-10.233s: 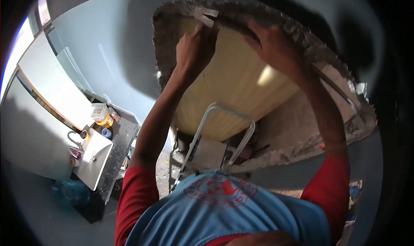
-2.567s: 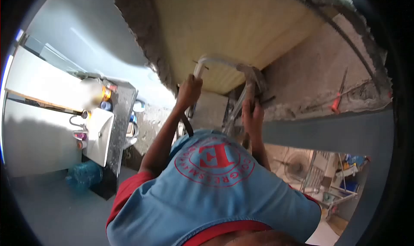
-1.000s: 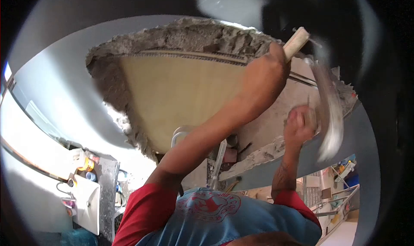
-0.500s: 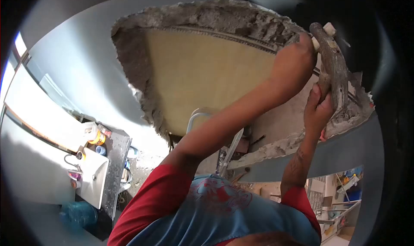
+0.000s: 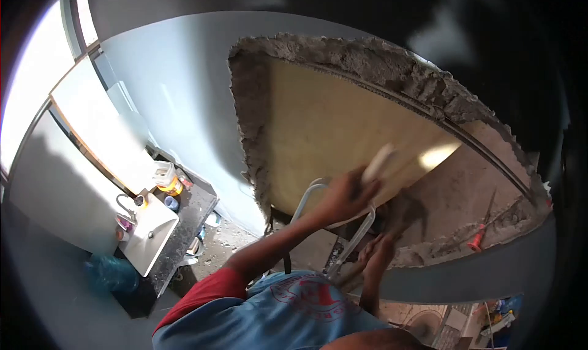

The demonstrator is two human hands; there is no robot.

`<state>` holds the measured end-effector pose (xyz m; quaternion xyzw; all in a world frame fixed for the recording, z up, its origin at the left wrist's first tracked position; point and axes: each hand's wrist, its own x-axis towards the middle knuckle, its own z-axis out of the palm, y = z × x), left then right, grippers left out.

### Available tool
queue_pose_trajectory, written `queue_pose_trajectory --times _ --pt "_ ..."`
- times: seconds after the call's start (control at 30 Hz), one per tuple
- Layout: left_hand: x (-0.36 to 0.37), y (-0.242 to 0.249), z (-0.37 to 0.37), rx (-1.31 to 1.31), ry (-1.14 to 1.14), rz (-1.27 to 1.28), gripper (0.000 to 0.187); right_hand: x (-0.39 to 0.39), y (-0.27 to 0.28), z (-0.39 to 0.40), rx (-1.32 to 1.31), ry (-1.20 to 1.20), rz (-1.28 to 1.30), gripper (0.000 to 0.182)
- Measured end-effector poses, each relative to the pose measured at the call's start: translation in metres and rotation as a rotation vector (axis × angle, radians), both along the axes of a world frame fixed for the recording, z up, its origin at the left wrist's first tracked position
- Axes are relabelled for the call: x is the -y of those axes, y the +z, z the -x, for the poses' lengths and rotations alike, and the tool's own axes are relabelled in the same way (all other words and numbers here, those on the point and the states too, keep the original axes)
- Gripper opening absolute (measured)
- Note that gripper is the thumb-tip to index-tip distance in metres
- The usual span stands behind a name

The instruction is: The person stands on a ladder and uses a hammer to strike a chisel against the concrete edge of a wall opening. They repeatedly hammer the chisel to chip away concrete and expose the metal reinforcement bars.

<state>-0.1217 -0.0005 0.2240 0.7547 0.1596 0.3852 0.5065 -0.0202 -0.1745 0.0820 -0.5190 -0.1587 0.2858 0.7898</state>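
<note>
Where both hands had been raised at the hole's broken upper edge half a second earlier, they had dropped: the left hand (image 5: 346,194) gripped the hammer (image 5: 392,184) by its handle above the ladder (image 5: 318,190); the right hand (image 5: 376,258), blurred, showed no clear grip.

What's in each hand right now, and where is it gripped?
Left hand grips a pale wooden piece by its lower end. Right hand is near the blurred hammer; its grip cannot be told.

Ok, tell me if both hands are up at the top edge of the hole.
No: the left hand holding a pale handle and the right hand are low by the ladder rail, far below the hole's top edge.
</note>
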Motion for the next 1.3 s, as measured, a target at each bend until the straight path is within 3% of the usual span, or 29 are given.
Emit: queue_pose_trajectory --times 0.03,0.07,0.1,0.17,0.2,0.27,0.3,0.33,0.4,0.53,0.6,0.67,0.77,0.83,0.87,0.93,0.97,1.03,1.3 --pt "-0.005 -0.028 0.022 -0.128 -0.037 0.249 0.034 0.004 -0.015 0.004 -0.013 0.007 -0.007 0.048" --pt "-0.009 -0.068 0.04 -0.052 -0.002 0.294 0.03 0.007 -0.027 0.007 0.004 -0.007 0.106 0.046" --pt "-0.009 -0.09 0.063 -0.173 0.102 0.343 0.027 0.009 -0.032 0.007 0.025 -0.021 0.225 0.044" --pt "-0.015 -0.151 0.103 -0.279 0.298 0.357 0.028 0.006 -0.017 0.0 -0.044 0.009 0.177 0.04" --pt "-0.022 -0.199 0.126 -0.305 0.362 0.503 0.032 0.007 -0.012 -0.002 -0.114 0.034 0.13 0.036" --pt "-0.014 -0.194 0.162 -0.396 0.527 0.488 0.036 0.012 -0.018 -0.002 -0.233 0.178 0.039 0.034" --pt "-0.024 -0.227 0.181 -0.439 0.596 0.394 0.038 0.014 -0.023 -0.002 -0.344 0.314 -0.065 0.032" --pt "-0.026 -0.228 0.19 -0.465 0.66 0.418 0.039 0.015 -0.027 0.001 -0.348 0.319 -0.06 0.032" --pt "-0.022 -0.196 0.193 -0.309 0.672 0.568 0.037 0.015 -0.035 0.014 -0.462 0.456 -0.122 0.035" --pt "-0.027 -0.155 0.165 -0.009 0.696 0.402 0.031 0.004 -0.036 0.018 -0.309 0.573 -0.016 0.044" --pt "-0.039 -0.137 0.157 -0.13 0.706 0.325 0.035 -0.003 -0.033 0.022 -0.278 0.577 0.002 0.044" --pt "-0.046 -0.097 0.147 -0.169 0.763 0.03 0.034 -0.014 -0.03 0.025 -0.243 0.58 0.023 0.044" --pt "-0.064 -0.037 0.127 -0.098 0.803 -0.146 0.029 -0.037 -0.019 0.028 -0.224 0.511 -0.016 0.045" --pt "-0.078 -0.001 0.115 -0.046 0.826 -0.397 0.027 -0.054 0.012 0.037 0.091 0.467 -0.041 0.049" --pt "-0.083 0.016 0.108 0.02 0.837 -0.582 0.026 -0.063 0.028 0.035 0.096 0.467 -0.039 0.049" --pt "-0.084 0.043 0.095 -0.026 0.813 -0.499 0.025 -0.077 0.061 0.032 0.445 0.465 -0.057 0.052" --pt "-0.087 0.052 0.089 -0.019 0.815 -0.494 0.025 -0.083 0.077 0.032 0.453 0.467 -0.053 0.052" --pt "-0.095 0.066 0.078 0.004 0.948 -0.712 0.025 -0.095 0.105 0.036 0.721 0.371 -0.084 0.066" --pt "-0.115 0.07 0.062 0.05 1.025 -0.793 0.028 -0.126 0.148 0.052 0.824 0.228 -0.197 0.077"
